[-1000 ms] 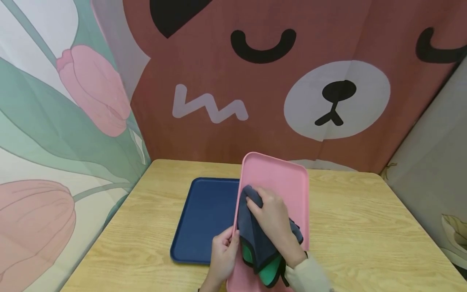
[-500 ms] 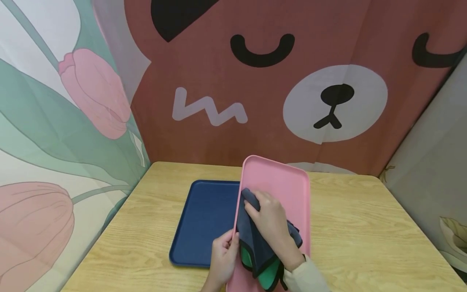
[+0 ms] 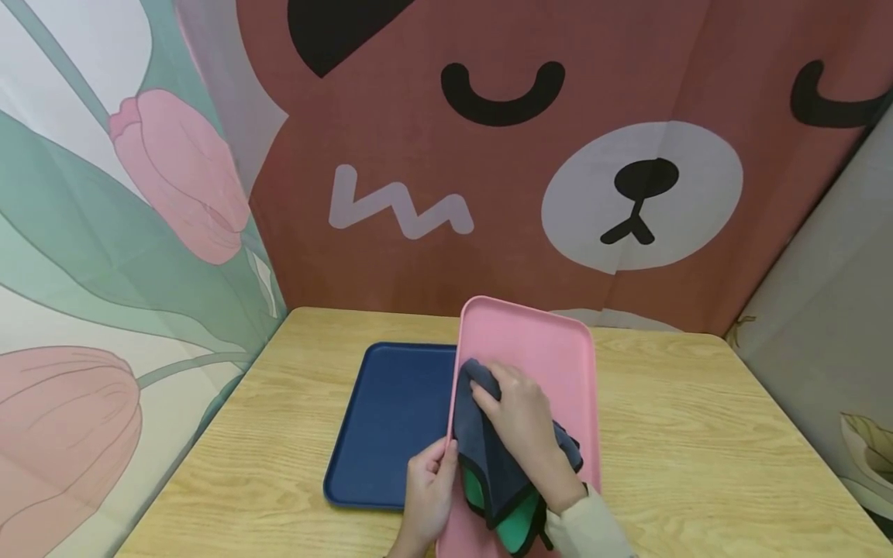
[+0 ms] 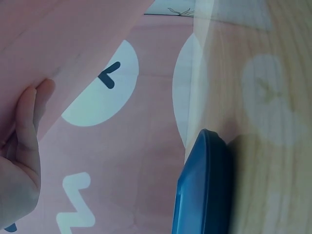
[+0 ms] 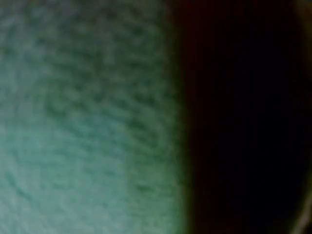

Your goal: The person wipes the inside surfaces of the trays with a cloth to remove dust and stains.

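Observation:
My left hand (image 3: 429, 488) grips the left rim of a pink tray (image 3: 533, 337), thumb on the near side. The tray is held tilted up in front of me. My right hand (image 3: 523, 426) holds a grey and green cloth (image 3: 488, 457) with black edging and presses it on the tray's inner face, near the left rim. Lower folds of the cloth hang down and show green. In the left wrist view, the fingers of the left hand (image 4: 27, 146) lie against the tray's underside (image 4: 63, 44). Blurred green cloth (image 5: 83, 126) fills much of the right wrist view.
A dark blue tray (image 3: 394, 418) lies flat on the wooden table (image 3: 698, 442), partly behind the pink tray and left hand. A curtain with a bear print (image 3: 391, 271) hangs behind the table. Printed fabric (image 3: 70, 256) also hangs at the left.
The pink tray's right edge has shifted slightly to the right, and the cloth with the right hand a little too. Both hands keep their hold.

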A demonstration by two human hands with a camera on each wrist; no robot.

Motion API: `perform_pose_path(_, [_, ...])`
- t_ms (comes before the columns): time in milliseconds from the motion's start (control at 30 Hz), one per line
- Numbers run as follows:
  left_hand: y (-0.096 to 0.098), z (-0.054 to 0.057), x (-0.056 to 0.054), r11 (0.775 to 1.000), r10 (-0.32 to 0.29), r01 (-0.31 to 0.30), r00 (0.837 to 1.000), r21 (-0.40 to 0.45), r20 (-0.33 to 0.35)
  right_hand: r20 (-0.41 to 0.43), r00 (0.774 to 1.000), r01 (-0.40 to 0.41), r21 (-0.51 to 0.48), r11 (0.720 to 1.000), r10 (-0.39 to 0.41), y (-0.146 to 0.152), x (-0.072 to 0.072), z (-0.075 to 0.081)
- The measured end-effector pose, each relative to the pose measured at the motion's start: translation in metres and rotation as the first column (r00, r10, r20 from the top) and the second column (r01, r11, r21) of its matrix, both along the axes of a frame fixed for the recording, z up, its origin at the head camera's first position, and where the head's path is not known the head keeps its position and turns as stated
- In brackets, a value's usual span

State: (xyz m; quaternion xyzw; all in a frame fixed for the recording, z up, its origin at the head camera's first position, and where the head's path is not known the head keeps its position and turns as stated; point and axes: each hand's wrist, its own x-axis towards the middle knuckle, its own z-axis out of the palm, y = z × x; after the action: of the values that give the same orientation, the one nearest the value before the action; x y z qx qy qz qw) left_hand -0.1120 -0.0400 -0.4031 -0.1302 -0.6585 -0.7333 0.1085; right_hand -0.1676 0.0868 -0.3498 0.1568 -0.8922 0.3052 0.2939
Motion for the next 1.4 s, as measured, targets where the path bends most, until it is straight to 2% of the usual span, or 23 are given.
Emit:
perform_pose_path(267, [0.001, -0.023, -0.009, 0.999, -0.01, 0.01, 1.0, 0.04, -0.013, 0.008, 1.0, 0.018, -0.004, 1.0, -0.018, 0.005, -0.001, -0.004])
perform_pose_path(433, [0.0, -0.023, -0.012, 1.0, 0.001, 0.001, 0.998, 0.031, -0.056, -0.003, 0.999, 0.048, 0.013, 0.999, -0.048, 0.012, -0.003, -0.008])
perform_pose_path(533, [-0.002, -0.022, -0.012, 0.999, 0.019, -0.017, 0.997, 0.027, -0.071, 0.005, 0.997, 0.072, 0.02, 0.997, -0.073, 0.017, -0.004, -0.009])
perform_pose_path(733, [-0.004, -0.018, -0.011, 0.999, 0.049, -0.048, 0.998, 0.026, -0.031, 0.061, 0.993, 0.103, 0.008, 0.995, -0.103, 0.029, -0.008, -0.011])
perform_pose_path(833, [-0.004, -0.016, -0.01, 0.998, 0.065, -0.064, 0.997, 0.023, -0.033, 0.08, 0.991, 0.109, 0.001, 0.994, -0.109, 0.034, -0.009, -0.011])
perform_pose_path(1100, [-0.005, 0.003, -0.002, 0.996, 0.087, -0.085, 0.994, 0.029, -0.07, 0.129, 0.978, 0.161, 0.018, 0.987, -0.162, 0.047, -0.009, -0.012])
perform_pose_path(1233, [-0.005, 0.002, -0.002, 0.996, 0.085, -0.083, 0.993, 0.03, -0.078, 0.148, 0.971, 0.186, 0.023, 0.982, -0.187, 0.054, -0.01, -0.014])
perform_pose_path(1400, [-0.005, 0.005, 0.001, 0.994, 0.112, -0.11, 0.99, 0.027, -0.087, 0.174, 0.964, 0.201, 0.015, 0.98, -0.2, 0.062, -0.011, -0.018])
